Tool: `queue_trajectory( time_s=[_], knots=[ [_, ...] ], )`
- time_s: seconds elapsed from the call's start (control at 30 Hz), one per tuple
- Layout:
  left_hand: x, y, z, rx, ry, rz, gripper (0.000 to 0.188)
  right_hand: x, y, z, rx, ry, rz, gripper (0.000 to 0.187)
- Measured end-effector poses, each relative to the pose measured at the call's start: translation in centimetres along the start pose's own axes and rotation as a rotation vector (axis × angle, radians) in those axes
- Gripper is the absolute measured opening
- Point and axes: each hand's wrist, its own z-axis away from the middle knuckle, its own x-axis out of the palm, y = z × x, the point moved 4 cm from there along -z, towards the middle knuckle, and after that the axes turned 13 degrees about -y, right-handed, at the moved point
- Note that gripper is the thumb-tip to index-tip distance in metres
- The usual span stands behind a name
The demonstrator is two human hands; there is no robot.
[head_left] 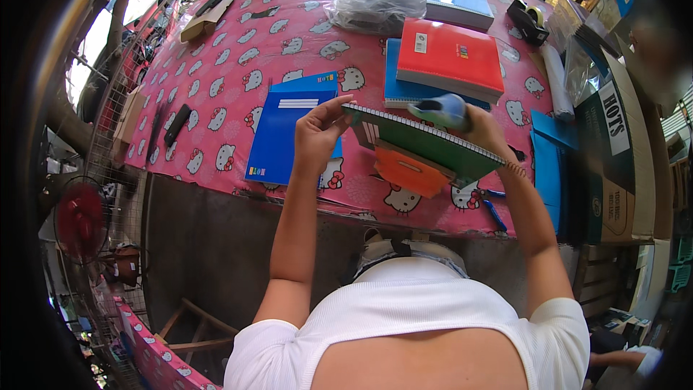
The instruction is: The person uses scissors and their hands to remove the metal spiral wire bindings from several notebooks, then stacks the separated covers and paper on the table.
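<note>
A green notebook (433, 143) is held tilted over the table, its row of binding holes facing up. My left hand (323, 126) pinches its left corner between thumb and fingers. In my right hand (482, 132) is a rounded blue-grey handheld tool (442, 110), blurred, close to the bound edge; its exact kind cannot be made out. A loose wire coil (516, 168) sticks out past the notebook's right end, by my right wrist. Under the notebook stands an orange block (410, 175), partly hidden. Blue notebooks (289, 133) lie beside my left hand.
Beyond my hands a red notebook stack (449, 58) rests on blue ones. Behind are a clear plastic bag (379, 0) and light-blue notebooks (458, 1). Blue-handled pliers (494, 211) lie near the front edge. A tape dispenser (528, 22) and cardboard box (613, 152) stand right.
</note>
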Motion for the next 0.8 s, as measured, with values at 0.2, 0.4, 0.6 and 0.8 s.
queue_trajectory(
  time_s=[0.2, 0.4, 0.6, 0.8],
  knots=[
    [-1.0, -2.6, -2.8, 0.119, -0.271, 0.117, 0.021, 1.6, 7.8, 8.2, 0.486, -0.041, 0.231, 0.047],
    [0.9, 2.5, -3.8, 0.351, -0.265, 0.213, 0.014, 0.7, 5.9, 14.7, 0.083, 0.482, 0.209, 0.059],
    [3.0, 19.5, 8.2, 1.072, 0.287, -0.510, 0.026, 6.5, 6.1, 19.3, 0.062, -0.020, 0.198, 0.069],
    [12.2, 6.5, 10.7, 0.511, -0.603, -0.867, 0.033, 5.4, 5.3, 19.5, 0.226, 0.032, 0.100, 0.056]
  ],
)
